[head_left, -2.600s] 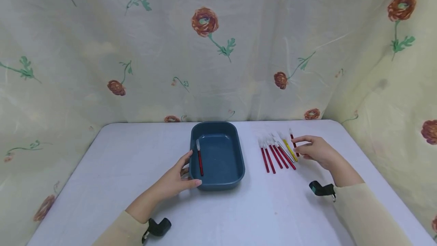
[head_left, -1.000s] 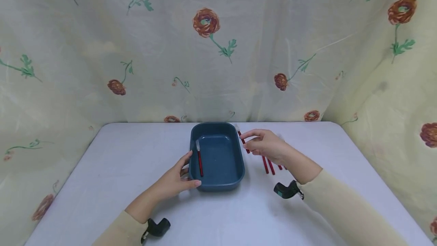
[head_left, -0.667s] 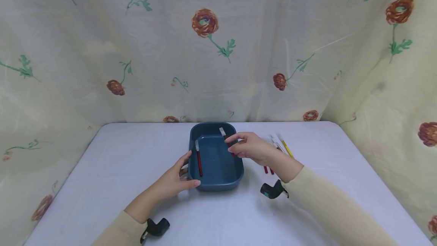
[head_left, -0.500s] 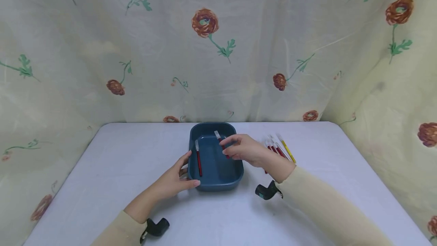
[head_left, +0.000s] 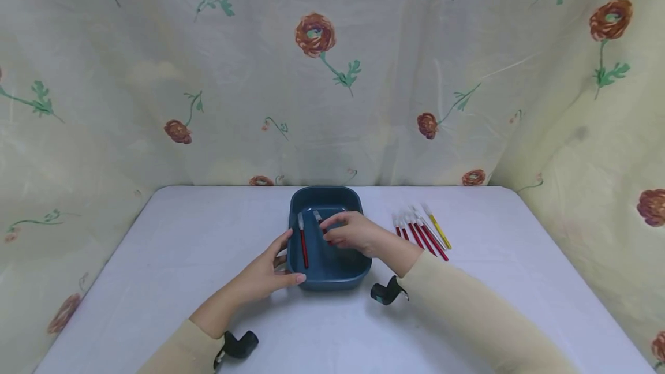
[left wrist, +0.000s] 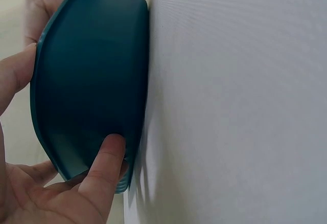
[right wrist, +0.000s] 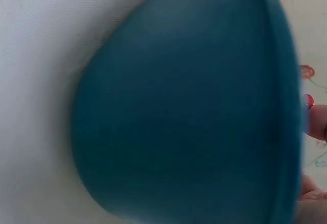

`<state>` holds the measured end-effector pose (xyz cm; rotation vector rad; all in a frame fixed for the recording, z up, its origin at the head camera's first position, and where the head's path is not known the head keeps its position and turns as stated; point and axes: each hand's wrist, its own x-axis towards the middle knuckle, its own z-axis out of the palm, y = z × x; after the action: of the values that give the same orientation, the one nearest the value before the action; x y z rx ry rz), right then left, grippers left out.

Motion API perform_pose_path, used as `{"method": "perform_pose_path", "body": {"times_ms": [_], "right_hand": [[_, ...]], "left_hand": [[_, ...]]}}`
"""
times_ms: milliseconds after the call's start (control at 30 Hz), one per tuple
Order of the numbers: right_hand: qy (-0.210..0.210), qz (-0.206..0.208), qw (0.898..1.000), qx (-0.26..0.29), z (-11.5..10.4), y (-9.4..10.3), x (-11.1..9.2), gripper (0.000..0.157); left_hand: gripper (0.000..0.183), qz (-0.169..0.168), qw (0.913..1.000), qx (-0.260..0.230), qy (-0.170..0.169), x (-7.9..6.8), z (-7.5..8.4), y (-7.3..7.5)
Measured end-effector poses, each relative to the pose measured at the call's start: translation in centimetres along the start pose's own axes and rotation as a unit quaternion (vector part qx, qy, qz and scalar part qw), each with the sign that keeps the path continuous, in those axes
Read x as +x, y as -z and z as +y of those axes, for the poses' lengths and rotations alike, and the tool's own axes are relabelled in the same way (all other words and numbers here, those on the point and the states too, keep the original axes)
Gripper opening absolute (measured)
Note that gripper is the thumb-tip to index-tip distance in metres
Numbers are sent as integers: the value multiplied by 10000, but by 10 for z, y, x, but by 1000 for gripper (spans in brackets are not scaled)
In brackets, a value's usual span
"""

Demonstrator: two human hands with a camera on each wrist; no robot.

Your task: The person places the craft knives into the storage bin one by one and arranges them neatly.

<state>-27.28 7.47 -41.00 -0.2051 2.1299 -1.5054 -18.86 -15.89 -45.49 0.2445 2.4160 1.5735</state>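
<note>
A dark blue rectangular tray stands on the table. My left hand grips its near left corner, thumb at the rim; in the left wrist view the fingers lie against the tray wall. Inside, along the left side, lies a red-handled paintbrush with a pale tip. Over the tray's middle, my right hand pinches another red paintbrush, its lower handle partly hidden by the fingers. In the right wrist view the tray wall hides most of that hand; a red handle end shows beside a fingertip.
Right of the tray several red paintbrushes lie in a row, with a pale-handled one and a yellow paintbrush. My right forearm covers part of the table in front of them. A flowered curtain hangs behind.
My right hand has carried the red paintbrush from the right end of the row leftward, over the tray's right rim, and down into the tray. The left hand has stayed at its corner.
</note>
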Motion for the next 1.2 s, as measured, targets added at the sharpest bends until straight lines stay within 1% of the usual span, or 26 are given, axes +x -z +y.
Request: {"method": "perform_pose_path", "body": {"times_ms": [300, 500, 967, 1200], "right_hand": [[-6, 24, 9999, -110, 2, -12, 11, 30], [-49, -75, 9999, -87, 4, -17, 16, 28], [-171, -47, 9997, -189, 5, -23, 21, 29], [-174, 28, 9994, -308, 3, -26, 22, 29]], "left_hand": [[100, 33, 10000, 6, 25, 0, -1, 0], [100, 0, 10000, -33, 10, -1, 0, 0], [100, -44, 9999, -95, -12, -1, -1, 1], [99, -66, 10000, -41, -36, 0, -2, 1]]}}
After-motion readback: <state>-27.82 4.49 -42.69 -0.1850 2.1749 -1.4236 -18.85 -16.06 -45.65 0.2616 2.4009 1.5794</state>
